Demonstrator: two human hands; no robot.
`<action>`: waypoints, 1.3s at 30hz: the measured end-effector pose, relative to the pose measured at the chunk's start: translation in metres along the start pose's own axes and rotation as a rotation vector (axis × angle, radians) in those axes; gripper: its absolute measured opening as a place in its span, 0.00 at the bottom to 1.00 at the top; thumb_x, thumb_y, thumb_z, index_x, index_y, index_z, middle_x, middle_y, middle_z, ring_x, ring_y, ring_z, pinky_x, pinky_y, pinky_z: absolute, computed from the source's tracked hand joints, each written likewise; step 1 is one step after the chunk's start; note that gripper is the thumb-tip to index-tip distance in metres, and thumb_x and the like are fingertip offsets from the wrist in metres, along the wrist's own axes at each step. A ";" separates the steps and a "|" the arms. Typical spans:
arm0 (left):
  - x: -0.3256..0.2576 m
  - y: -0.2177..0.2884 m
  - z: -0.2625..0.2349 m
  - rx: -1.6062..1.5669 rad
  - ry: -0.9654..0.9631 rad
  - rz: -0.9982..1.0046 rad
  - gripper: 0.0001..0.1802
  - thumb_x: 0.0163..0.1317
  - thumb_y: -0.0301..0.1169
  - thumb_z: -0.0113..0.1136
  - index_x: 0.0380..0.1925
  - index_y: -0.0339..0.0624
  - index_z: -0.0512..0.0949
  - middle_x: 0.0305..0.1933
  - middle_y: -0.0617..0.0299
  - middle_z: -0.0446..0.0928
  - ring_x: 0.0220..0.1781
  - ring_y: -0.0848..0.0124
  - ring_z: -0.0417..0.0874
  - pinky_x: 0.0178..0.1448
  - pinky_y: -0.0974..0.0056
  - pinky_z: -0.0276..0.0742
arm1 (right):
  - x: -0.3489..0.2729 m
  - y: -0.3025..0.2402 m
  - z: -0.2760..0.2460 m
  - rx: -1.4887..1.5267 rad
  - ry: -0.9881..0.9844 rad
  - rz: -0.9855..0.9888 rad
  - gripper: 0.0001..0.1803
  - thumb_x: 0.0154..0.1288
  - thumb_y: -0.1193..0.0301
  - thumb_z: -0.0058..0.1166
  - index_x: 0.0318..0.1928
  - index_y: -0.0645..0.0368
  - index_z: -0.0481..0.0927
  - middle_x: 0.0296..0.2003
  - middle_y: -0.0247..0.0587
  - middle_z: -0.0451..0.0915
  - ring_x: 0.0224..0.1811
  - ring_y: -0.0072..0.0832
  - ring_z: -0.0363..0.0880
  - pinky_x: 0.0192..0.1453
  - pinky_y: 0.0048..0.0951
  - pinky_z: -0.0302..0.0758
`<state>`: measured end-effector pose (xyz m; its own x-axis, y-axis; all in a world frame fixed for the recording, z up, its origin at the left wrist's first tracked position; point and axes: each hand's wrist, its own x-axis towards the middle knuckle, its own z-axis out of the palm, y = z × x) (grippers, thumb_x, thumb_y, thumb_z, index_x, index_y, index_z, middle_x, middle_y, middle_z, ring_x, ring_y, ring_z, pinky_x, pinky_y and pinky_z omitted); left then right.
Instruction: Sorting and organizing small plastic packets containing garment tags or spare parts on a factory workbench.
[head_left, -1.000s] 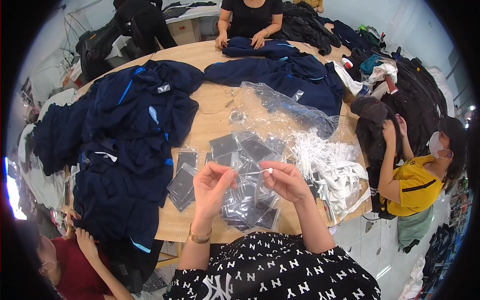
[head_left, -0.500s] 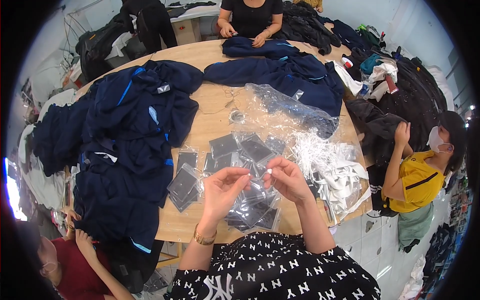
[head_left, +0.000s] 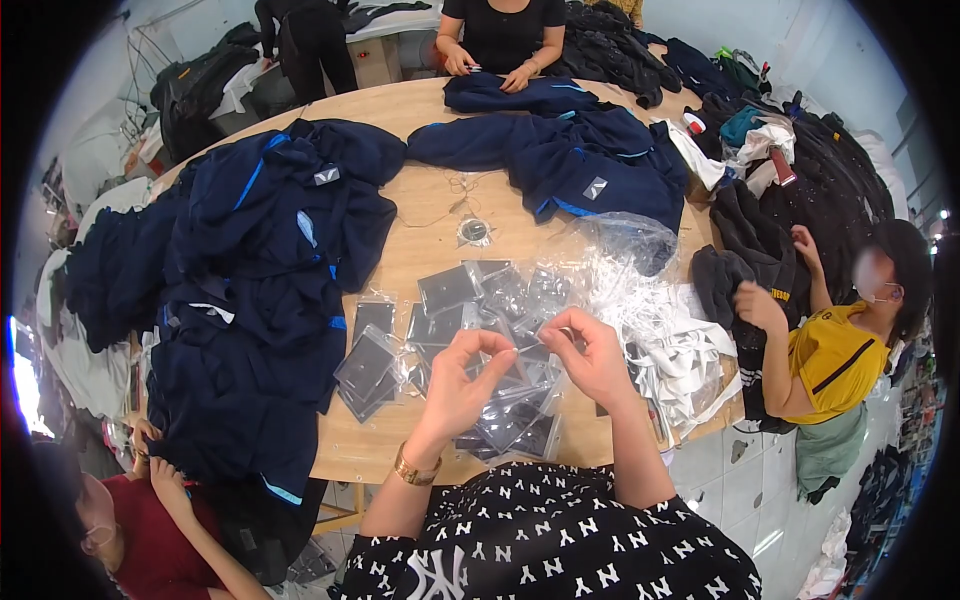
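- Fingers of the left hand [head_left: 462, 378] curl, thumb and fingertips pinching one edge of a small clear plastic packet [head_left: 530, 345].
- Right hand [head_left: 592, 355] pinches the packet's opposite edge, fingers bent close.
- Packet sits between both hands, raised above the pile of dark-filled clear packets [head_left: 440, 330] on the round wooden table [head_left: 420, 240].
- Navy garments [head_left: 260, 290] lie left of the pile.
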<state>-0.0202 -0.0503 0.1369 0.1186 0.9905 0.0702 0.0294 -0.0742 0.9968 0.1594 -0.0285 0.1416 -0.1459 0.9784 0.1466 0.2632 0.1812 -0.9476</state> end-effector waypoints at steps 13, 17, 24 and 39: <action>0.002 0.003 0.014 0.224 0.008 0.139 0.05 0.51 0.28 0.61 0.27 0.37 0.77 0.29 0.60 0.78 0.47 0.65 0.73 0.49 0.63 0.68 | -0.008 -0.011 0.004 0.093 -0.075 0.031 0.04 0.60 0.75 0.50 0.32 0.63 0.73 0.26 0.29 0.74 0.29 0.12 0.68 0.32 0.14 0.65; 0.002 0.004 0.014 0.239 0.025 0.135 0.06 0.50 0.28 0.61 0.26 0.37 0.78 0.28 0.60 0.78 0.48 0.64 0.72 0.49 0.62 0.68 | -0.008 -0.012 0.003 0.091 -0.118 0.084 0.04 0.61 0.75 0.50 0.32 0.63 0.73 0.27 0.29 0.74 0.28 0.11 0.68 0.31 0.14 0.64; 0.001 0.006 0.015 0.226 0.032 0.131 0.06 0.50 0.28 0.62 0.26 0.38 0.78 0.28 0.60 0.78 0.48 0.64 0.72 0.50 0.61 0.67 | -0.008 0.000 0.007 0.223 -0.115 0.083 0.04 0.62 0.75 0.49 0.31 0.63 0.73 0.27 0.30 0.74 0.28 0.13 0.69 0.32 0.14 0.65; 0.004 -0.003 0.014 0.145 0.088 0.181 0.06 0.46 0.28 0.66 0.24 0.40 0.79 0.31 0.59 0.77 0.48 0.66 0.73 0.50 0.62 0.68 | -0.011 -0.006 0.017 0.559 -0.129 0.071 0.06 0.63 0.73 0.48 0.30 0.63 0.71 0.28 0.34 0.74 0.30 0.17 0.73 0.35 0.18 0.70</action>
<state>-0.0058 -0.0479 0.1335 0.0481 0.9653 0.2568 0.1583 -0.2612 0.9522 0.1432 -0.0418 0.1404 -0.2704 0.9599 0.0741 -0.2624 0.0006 -0.9650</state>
